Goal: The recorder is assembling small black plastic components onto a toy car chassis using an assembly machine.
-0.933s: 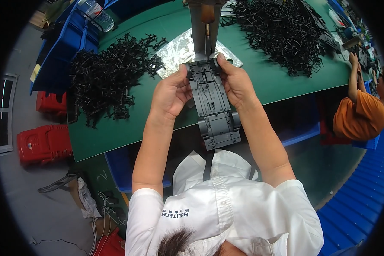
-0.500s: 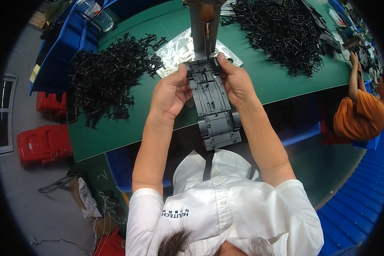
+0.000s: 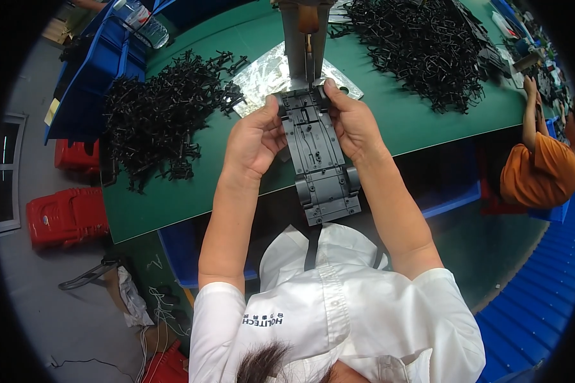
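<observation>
Between my two hands is a long black plastic chassis [image 3: 313,143] with wheel arches, screw posts and moulded grooves. My left hand [image 3: 257,137] grips its far left side, thumb along the edge and fingers curled beneath. On the opposite side my right hand [image 3: 356,124] pinches the far right corner. The chassis's far end sits right under the tip of an upright metal machine [image 3: 305,45] with a thin vertical rod. Its near end reaches past the table's front edge, over my lap. What the fingers do underneath is partly hidden.
Small black plastic parts lie in a left heap [image 3: 166,118] and a right heap [image 3: 421,48] on the green table [image 3: 236,191]. Blue bins [image 3: 92,83] and a plastic bottle [image 3: 140,22] are far left. Red stools [image 3: 67,217] stand left; a co-worker in orange [image 3: 536,172] sits right.
Almost nothing differs. My hands and the chassis hold nearly the same place under the machine. At the far upper left, part of another person's arm has come into view.
</observation>
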### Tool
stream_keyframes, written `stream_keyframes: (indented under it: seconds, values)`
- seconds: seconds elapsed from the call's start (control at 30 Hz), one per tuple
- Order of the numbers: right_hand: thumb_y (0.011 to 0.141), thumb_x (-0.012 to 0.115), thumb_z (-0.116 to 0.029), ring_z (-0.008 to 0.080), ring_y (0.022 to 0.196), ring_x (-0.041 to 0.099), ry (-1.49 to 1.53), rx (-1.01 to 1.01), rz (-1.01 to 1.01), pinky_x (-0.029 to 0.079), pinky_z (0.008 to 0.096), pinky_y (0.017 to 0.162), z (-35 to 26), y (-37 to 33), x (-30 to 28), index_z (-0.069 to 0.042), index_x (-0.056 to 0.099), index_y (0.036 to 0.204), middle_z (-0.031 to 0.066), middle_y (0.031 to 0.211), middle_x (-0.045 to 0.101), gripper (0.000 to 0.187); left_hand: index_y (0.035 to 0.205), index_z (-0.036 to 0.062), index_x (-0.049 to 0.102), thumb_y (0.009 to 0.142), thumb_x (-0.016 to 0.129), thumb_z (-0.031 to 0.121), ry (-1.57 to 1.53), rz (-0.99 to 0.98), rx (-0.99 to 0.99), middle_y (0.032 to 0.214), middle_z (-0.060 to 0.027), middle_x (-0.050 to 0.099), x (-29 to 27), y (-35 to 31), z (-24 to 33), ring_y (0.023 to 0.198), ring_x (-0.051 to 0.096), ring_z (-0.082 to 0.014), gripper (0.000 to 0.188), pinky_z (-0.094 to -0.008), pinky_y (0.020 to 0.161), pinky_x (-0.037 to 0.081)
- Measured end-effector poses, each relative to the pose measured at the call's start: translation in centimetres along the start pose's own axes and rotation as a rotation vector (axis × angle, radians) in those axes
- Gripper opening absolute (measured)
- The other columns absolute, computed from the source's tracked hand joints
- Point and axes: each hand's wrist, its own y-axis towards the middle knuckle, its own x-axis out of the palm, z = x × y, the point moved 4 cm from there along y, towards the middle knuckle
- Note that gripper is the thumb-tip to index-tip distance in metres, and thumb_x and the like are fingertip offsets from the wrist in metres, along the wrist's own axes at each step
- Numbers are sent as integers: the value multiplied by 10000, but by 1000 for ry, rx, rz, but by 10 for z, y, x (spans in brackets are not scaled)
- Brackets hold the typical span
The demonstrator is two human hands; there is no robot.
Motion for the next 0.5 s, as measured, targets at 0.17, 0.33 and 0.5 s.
stream_keyframes:
  seconds: [0.17,0.33,0.5]
  values:
    - [913,548,-259,121,737,618,8,-7,-4,538,252,635,-2,-2,2,-15,591,995,64,860,637,262,973,39,598,884,583,283,5,0,0,875,-66,633,0,0,0,778,595,-161,261,-295,705,477]
    - [912,549,-263,119,739,617,5,-5,-3,535,246,630,-2,-2,2,-16,592,992,65,857,637,263,965,38,597,884,583,285,9,5,1,874,-66,633,0,-1,1,775,594,-159,259,-294,703,476]
    - [911,549,-269,121,742,615,0,2,-16,534,253,635,-1,-2,1,-19,594,987,63,858,638,265,967,39,596,886,581,290,17,4,4,872,-64,630,1,-1,1,775,594,-162,265,-298,716,475]
